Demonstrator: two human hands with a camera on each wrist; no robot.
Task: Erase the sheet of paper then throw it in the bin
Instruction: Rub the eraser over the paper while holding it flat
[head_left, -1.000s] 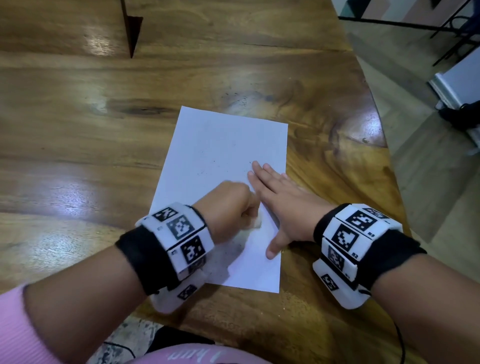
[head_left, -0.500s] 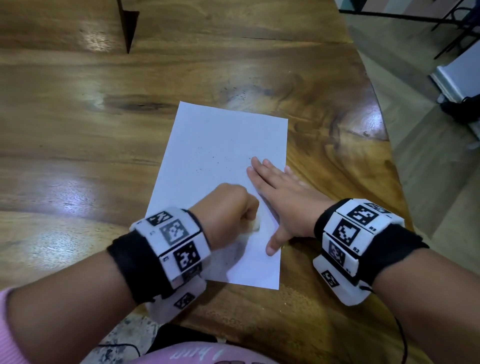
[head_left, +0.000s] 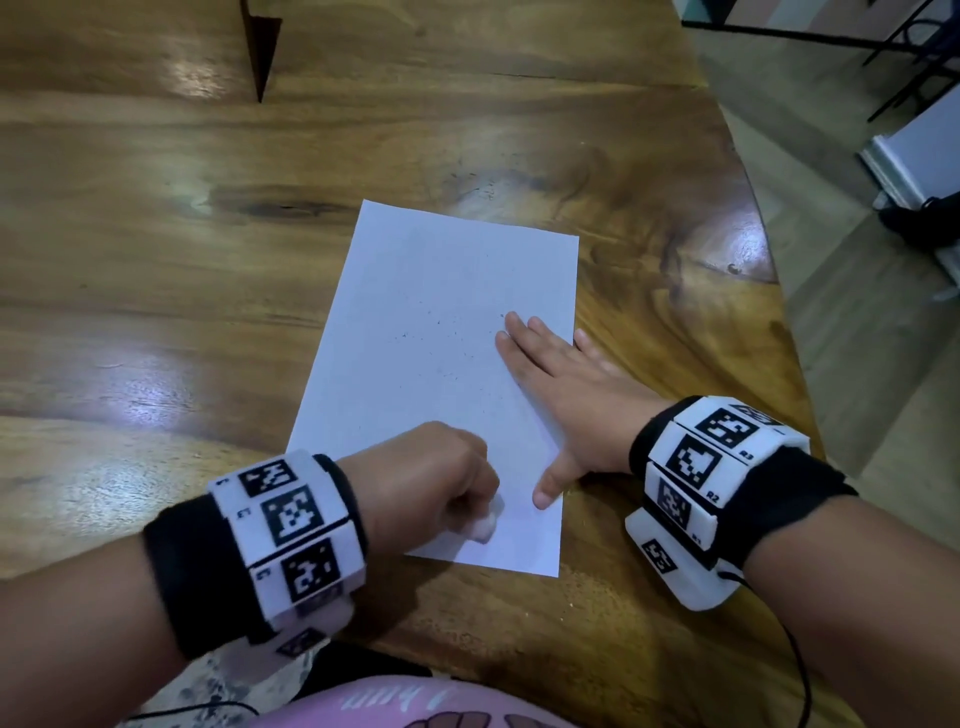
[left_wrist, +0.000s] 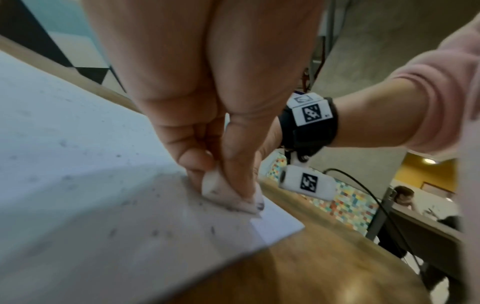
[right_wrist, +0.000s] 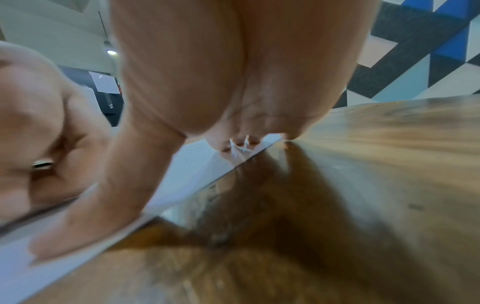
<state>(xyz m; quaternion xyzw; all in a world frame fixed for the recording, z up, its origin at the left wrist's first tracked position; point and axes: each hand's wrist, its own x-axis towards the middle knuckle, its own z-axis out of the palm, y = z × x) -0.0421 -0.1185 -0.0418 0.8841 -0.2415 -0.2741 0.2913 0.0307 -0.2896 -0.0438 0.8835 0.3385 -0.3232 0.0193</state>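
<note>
A white sheet of paper (head_left: 441, 332) lies flat on the wooden table (head_left: 156, 260), speckled with dark eraser crumbs. My left hand (head_left: 431, 483) pinches a small white eraser (head_left: 484, 527) and presses it onto the sheet's near right part. In the left wrist view the eraser (left_wrist: 221, 191), smudged grey, sits under my thumb and fingertips on the paper (left_wrist: 78, 164), close to its corner. My right hand (head_left: 561, 395) lies flat with straight fingers on the sheet's right edge, thumb spread toward me. The right wrist view shows that palm (right_wrist: 207, 82) pressing on the paper (right_wrist: 194, 164). No bin is in view.
The table's curved right edge (head_left: 779, 312) drops to a tiled floor. A dark triangular gap (head_left: 260, 47) cuts into the tabletop at the far left. Black chair legs (head_left: 909, 62) and a white unit (head_left: 914, 156) stand on the floor at the far right.
My left hand with the eraser has slid a little toward me along the sheet's near right part. The right hand has stayed flat on the right edge.
</note>
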